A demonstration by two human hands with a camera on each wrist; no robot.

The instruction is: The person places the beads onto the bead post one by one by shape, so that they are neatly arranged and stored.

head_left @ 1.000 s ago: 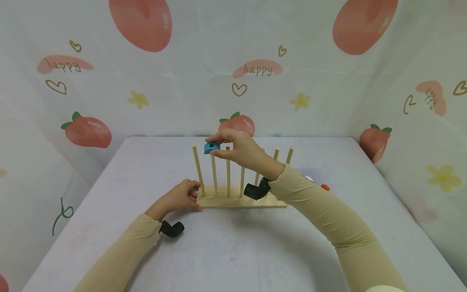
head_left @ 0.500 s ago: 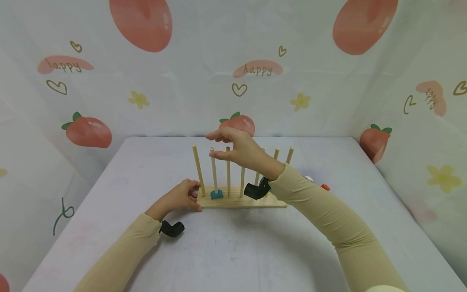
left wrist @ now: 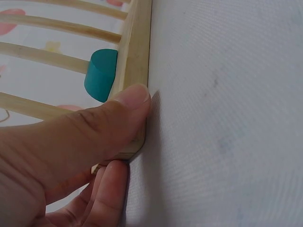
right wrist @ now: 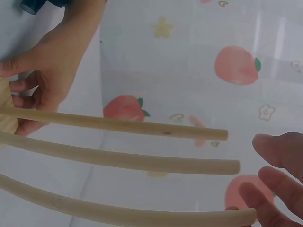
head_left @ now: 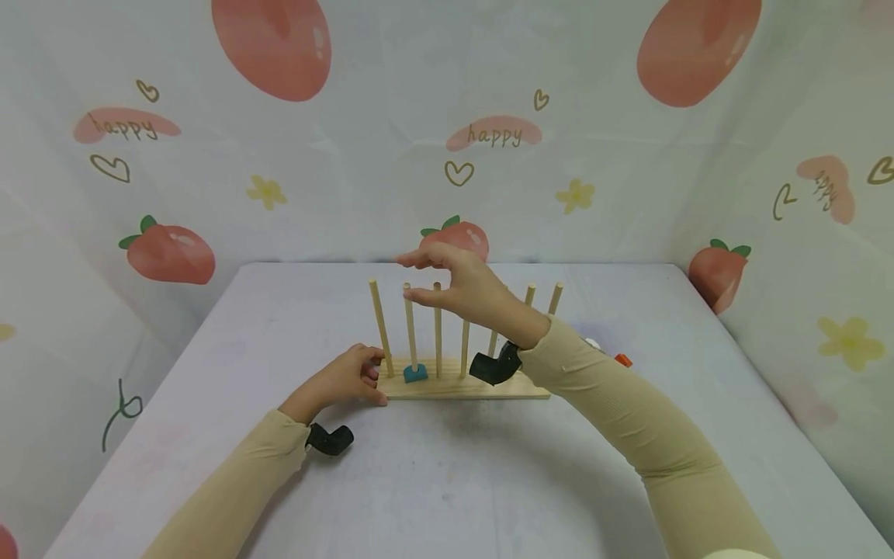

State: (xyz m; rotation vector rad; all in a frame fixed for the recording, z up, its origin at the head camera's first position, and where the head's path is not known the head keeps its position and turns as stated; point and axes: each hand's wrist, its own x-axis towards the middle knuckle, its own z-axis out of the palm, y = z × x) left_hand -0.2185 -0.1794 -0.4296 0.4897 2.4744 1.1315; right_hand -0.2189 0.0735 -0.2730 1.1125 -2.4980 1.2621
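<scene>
A wooden peg rack [head_left: 475,386] stands on the table, its row of upright pegs [head_left: 380,326] rising from a flat base. Low on the second peg from the left sits a blue half-round block [head_left: 415,373], resting on the base; in the left wrist view this block [left wrist: 102,74] looks teal. My left hand [head_left: 342,378] grips the left end of the base, thumb [left wrist: 109,118] at the front edge and fingers curled round the end. Up by the peg tops my right hand [head_left: 471,287] holds nothing, thumb and fingers spread apart. Its forearm hides part of the rack.
Behind the right forearm lie a small orange piece [head_left: 623,360] and a white piece [head_left: 592,343], both partly hidden. A patterned cloth backdrop [head_left: 391,194] closes off the back and sides of the table [head_left: 447,481].
The right hand has let go of the blue block, which has dropped down the second peg onto the base. The left hand has kept its place.
</scene>
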